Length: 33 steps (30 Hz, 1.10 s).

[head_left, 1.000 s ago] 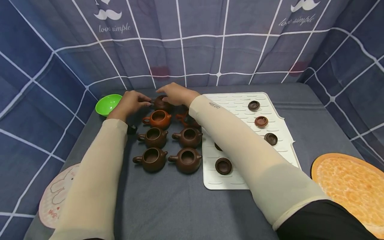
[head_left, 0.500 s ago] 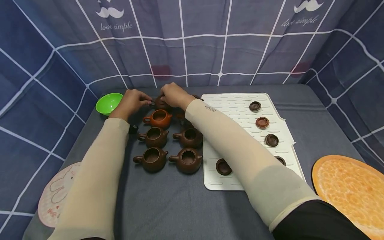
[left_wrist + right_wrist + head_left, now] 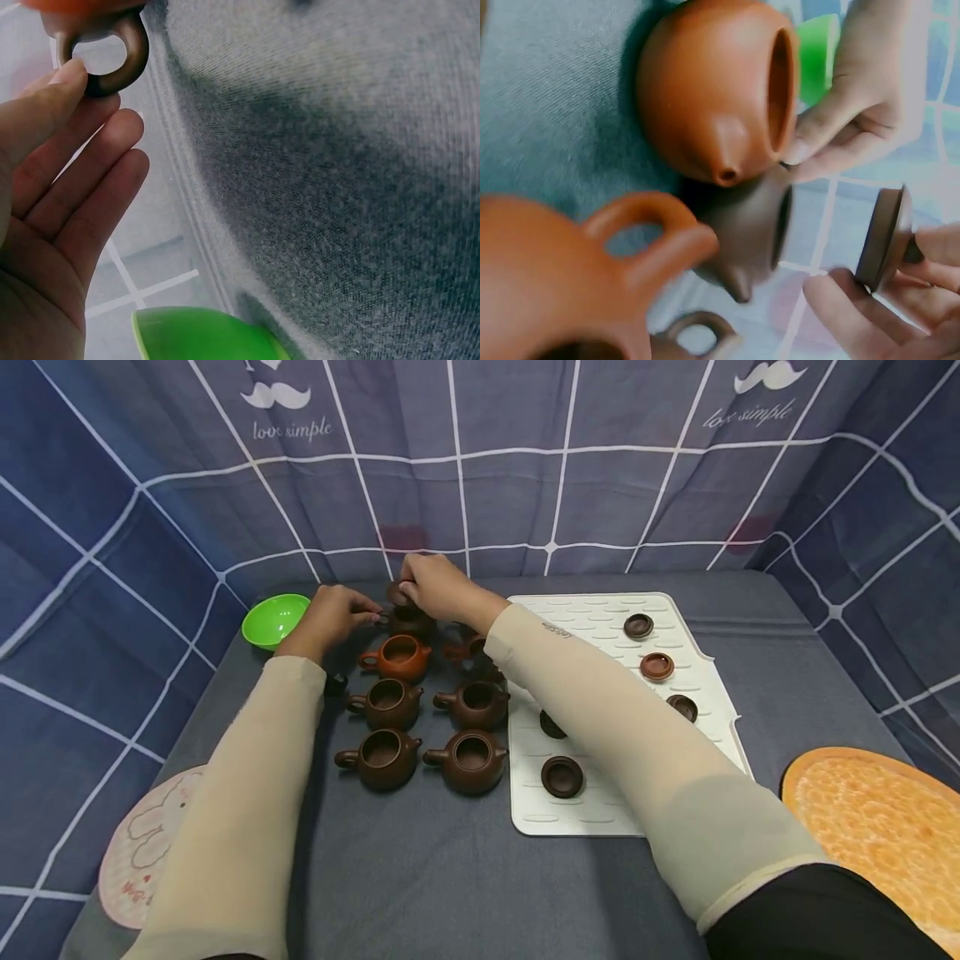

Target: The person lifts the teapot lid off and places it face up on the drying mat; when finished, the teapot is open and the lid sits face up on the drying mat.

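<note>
At the back left of the teapot rows, a dark brown teapot (image 3: 412, 624) stands with its mouth uncovered. My left hand (image 3: 330, 617) pinches its loop handle (image 3: 136, 51) between thumb and fingers. Just above that pot, my right hand (image 3: 446, 587) holds a dark brown teapot lid (image 3: 883, 240) by its knob, apart from the rim and tilted on edge. An orange-brown teapot (image 3: 401, 657) without a lid sits directly in front. My right forearm partly covers another orange-brown teapot (image 3: 555, 277).
Several open brown teapots (image 3: 468, 762) stand in two columns nearer the front. On the right, a white ridged mat (image 3: 540, 818) bears several lids (image 3: 562, 777). A green bowl (image 3: 273, 620) is by my left wrist. Round mats lie left (image 3: 138, 852) and right (image 3: 877, 835).
My right hand came down onto the dark brown teapot's lid, took hold of it and lifted it off, baring the mouth. The left hand has stayed at the handle.
</note>
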### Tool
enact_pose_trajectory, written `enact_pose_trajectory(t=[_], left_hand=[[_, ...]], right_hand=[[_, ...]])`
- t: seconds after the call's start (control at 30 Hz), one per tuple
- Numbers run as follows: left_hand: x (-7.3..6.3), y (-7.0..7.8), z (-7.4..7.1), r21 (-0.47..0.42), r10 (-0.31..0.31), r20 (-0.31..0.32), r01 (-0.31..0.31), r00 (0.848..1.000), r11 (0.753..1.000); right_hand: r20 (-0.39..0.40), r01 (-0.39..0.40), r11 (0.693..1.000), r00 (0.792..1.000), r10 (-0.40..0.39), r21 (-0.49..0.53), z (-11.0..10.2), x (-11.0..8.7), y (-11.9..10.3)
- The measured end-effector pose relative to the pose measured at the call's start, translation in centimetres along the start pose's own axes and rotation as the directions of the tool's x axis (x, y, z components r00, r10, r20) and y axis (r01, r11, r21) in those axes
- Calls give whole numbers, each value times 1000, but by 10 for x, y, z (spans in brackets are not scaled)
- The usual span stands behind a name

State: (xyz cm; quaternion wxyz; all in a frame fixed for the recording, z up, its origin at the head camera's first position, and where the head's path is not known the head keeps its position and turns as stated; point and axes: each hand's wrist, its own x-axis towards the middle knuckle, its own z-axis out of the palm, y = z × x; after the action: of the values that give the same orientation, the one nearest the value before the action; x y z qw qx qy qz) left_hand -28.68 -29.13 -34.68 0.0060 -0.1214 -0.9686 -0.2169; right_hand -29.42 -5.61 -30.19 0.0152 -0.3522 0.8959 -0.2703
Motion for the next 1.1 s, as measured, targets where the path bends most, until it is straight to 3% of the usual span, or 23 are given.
enact_pose_trajectory(t=[0.13, 0.2, 0.33, 0.47, 0.57, 0.67, 0.8, 0.83, 0.93, 1.1], left_hand=[[1, 0, 1, -2, 14, -9, -14, 1000, 1000], [0, -1, 2, -5, 15, -13, -15, 1000, 1000], [-1, -3, 4, -13, 20, -13, -20, 1000, 1000], [-3, -2, 4, -23, 28, -14, -28, 1000, 999], [-4, -2, 5, -14, 37, -23, -37, 999, 999], [-5, -2, 5, -2, 35, -34, -36, 999, 999], [-6, -3, 5, 2, 36, -42, -36, 998, 999], [-6, -3, 5, 2, 39, -42, -39, 998, 999], [-6, -2, 5, -3, 44, -34, -45, 998, 999], [-6, 0, 5, -5, 32, -36, -33, 999, 999]], right_hand=[[20, 48, 995, 999, -50, 87, -15, -20, 6], [28, 48, 982, 998, -54, 184, -21, -32, 12], [45, 33, 917, 997, -55, 397, -33, -56, 28], [55, 1, 779, 997, -46, 627, -47, -79, 47], [49, -31, 684, 999, -8, 729, -56, -94, 62], [56, -64, 565, 998, 33, 823, -61, -103, 78], [77, -99, 356, 994, 76, 929, -64, -114, 97], [75, -100, 329, 993, 88, 939, -64, -116, 101], [63, -103, 295, 988, 141, 950, -63, -122, 111], [27, -111, 337, 969, 245, 935, -60, -124, 120]])
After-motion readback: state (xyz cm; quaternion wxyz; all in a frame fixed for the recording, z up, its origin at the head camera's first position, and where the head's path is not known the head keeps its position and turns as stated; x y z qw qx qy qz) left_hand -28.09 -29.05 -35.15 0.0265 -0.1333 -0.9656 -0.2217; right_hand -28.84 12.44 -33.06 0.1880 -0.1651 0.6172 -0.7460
